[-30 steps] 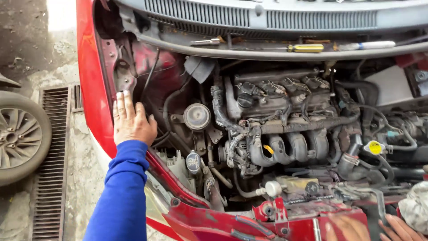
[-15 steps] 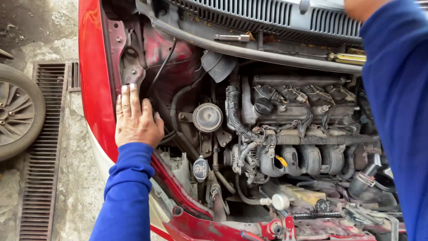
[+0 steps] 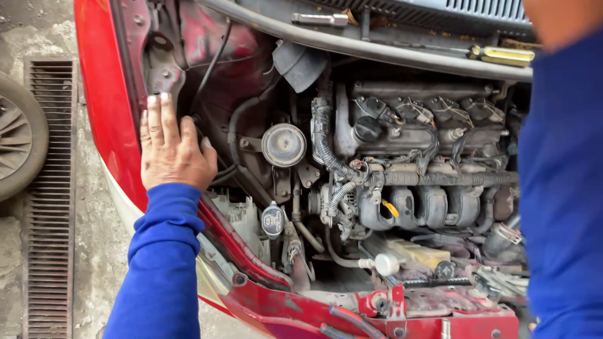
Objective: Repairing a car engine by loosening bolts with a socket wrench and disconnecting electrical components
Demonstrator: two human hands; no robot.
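at the far left a wheel (image 3: 19,141) shows at the frame's edge, beside a metal drain grate (image 3: 49,188) set in the rough concrete floor (image 3: 94,220). next comes the red fender (image 3: 110,107) of a car with its engine bay laid bare. the left hand (image 3: 173,154) lies flat on the fender's inner edge, fingers (image 3: 164,116) together and stretched out, pinching nothing. as far as i can judge, the work is at an early, bracing stage: no part looks lifted out, and no tool is in this hand. just right of it sit a round grey horn-like disc (image 3: 284,144) and a small capped reservoir (image 3: 273,220). the engine (image 3: 427,150) fills the middle, hoses and wiring in place, a yellow dipstick loop (image 3: 391,208) near its front. a yellow-handled screwdriver (image 3: 502,55) rests on the far cowl ledge. the right arm (image 3: 562,188), in a blue sleeve, crosses the right side reaching far; its hand is out of view, so i cannot tell its grip. the place is an outdoor yard or workshop floor, in daylight.
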